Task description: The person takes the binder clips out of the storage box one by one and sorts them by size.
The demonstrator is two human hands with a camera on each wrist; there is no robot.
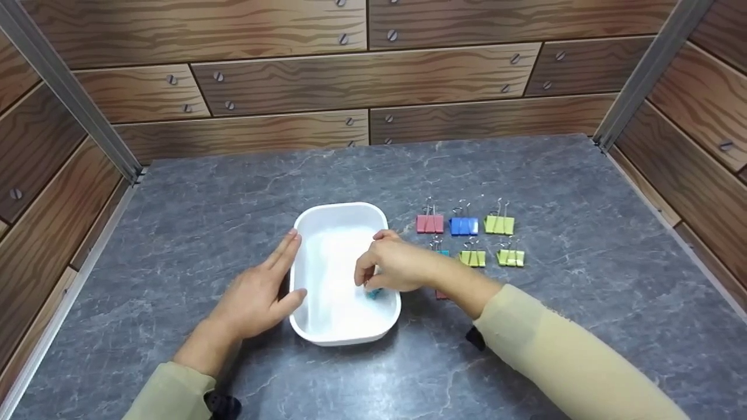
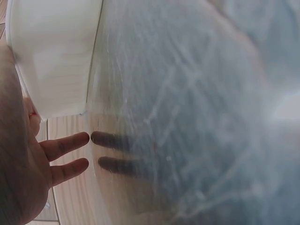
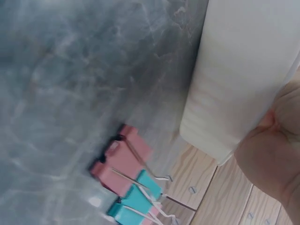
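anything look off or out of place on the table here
Nothing stands out. The white tub sits flat, the left hand against its side, the right hand holding a teal clip inside it. The other clips stand in tidy rows.

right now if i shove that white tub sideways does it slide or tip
The white tub probably slides: it's low and wide, on a smooth stone-look table. It looks light, thin plastic, nearly empty. The left hand flat against its side likely steadies it.

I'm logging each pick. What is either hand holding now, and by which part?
The right hand pinches a teal binder clip inside the white tray; where on it is hidden. The left hand only rests against the tray.
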